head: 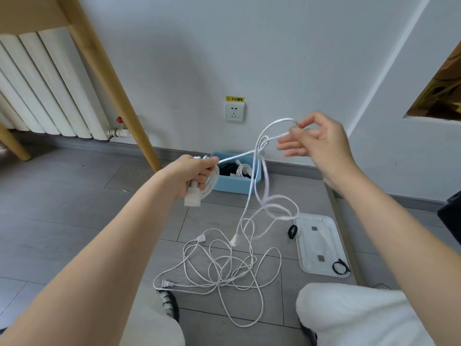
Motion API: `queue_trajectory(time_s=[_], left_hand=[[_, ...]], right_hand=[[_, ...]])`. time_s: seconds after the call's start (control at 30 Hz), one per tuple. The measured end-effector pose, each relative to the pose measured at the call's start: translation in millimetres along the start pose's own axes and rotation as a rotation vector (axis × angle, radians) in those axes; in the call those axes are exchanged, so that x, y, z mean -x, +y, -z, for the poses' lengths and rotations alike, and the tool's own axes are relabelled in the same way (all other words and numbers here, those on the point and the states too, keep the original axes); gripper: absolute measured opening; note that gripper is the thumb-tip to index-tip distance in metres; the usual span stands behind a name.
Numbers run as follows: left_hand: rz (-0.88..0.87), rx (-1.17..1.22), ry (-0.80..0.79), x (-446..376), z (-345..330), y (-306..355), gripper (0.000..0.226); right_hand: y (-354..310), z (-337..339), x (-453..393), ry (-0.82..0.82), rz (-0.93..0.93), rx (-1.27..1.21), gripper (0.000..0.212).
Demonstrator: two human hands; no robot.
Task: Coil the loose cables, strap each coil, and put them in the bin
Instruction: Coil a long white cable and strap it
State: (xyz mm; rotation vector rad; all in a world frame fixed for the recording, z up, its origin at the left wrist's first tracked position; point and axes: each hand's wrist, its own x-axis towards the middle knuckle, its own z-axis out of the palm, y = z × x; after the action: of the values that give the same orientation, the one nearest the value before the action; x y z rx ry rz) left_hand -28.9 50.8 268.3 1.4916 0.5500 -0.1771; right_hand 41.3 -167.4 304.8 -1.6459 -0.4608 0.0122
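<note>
My left hand (197, 173) grips a partly wound coil of white cable (210, 186), its white plug end hanging below the fist. The cable runs up and right to my right hand (316, 143), which pinches a loop of it between thumb and forefinger, the other fingers spread. From there the cable drops in blurred loops toward the floor. A tangle of loose white cable (224, 265) with plugs lies on the floor between my knees. The blue bin (234, 184) stands against the wall and holds coiled cables. Black straps (292, 231) (340, 267) lie by the white lid.
A white lid (321, 243) lies on the floor at right. A wooden table leg (109, 81) slants down left of the bin, with a radiator (42, 88) behind it. A wall socket (234, 112) sits above the bin. My knees fill the bottom edge.
</note>
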Motion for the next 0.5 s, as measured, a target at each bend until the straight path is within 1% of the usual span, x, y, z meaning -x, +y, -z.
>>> queue_trajectory(time_s=[0.07,0.13,0.17,0.2,0.23,0.27,0.3,0.37,0.4,0.43,0.5], left_hand=[[0.036,0.027,0.111,-4,9,-3,0.031],[0.078,0.034,0.212,-5,14,-7,0.034],[0.097,0.061,0.257,-6,17,-8,0.035],[0.106,0.106,0.291,-7,20,-10,0.036],[0.105,0.161,0.300,-8,22,-10,0.036],[0.095,0.212,0.277,-8,22,-8,0.035],[0.082,0.253,0.224,-8,20,-5,0.035],[0.067,0.283,0.069,-3,5,3,0.033],[0.057,0.259,-0.002,0,-5,7,0.031],[0.040,0.216,-0.066,4,-15,11,0.029],[-0.012,0.132,-0.216,15,-38,18,0.026]], right_hand=[[-1,3,-4,0.170,0.042,-0.069,0.021],[-3,11,-6,0.367,0.036,-0.201,0.021],[-4,16,-8,0.429,0.040,-0.234,0.022],[-7,19,-8,0.437,0.037,-0.218,0.023],[-8,21,-8,0.391,0.020,-0.171,0.024],[-6,20,-8,0.295,-0.019,-0.099,0.025],[-3,15,-7,0.161,-0.086,0.013,0.023],[10,6,-1,-0.146,-0.244,0.371,0.011],[13,2,2,-0.266,-0.287,0.533,0.015],[18,-2,4,-0.342,-0.282,0.627,0.028],[19,-13,8,-0.434,-0.188,0.626,0.051]])
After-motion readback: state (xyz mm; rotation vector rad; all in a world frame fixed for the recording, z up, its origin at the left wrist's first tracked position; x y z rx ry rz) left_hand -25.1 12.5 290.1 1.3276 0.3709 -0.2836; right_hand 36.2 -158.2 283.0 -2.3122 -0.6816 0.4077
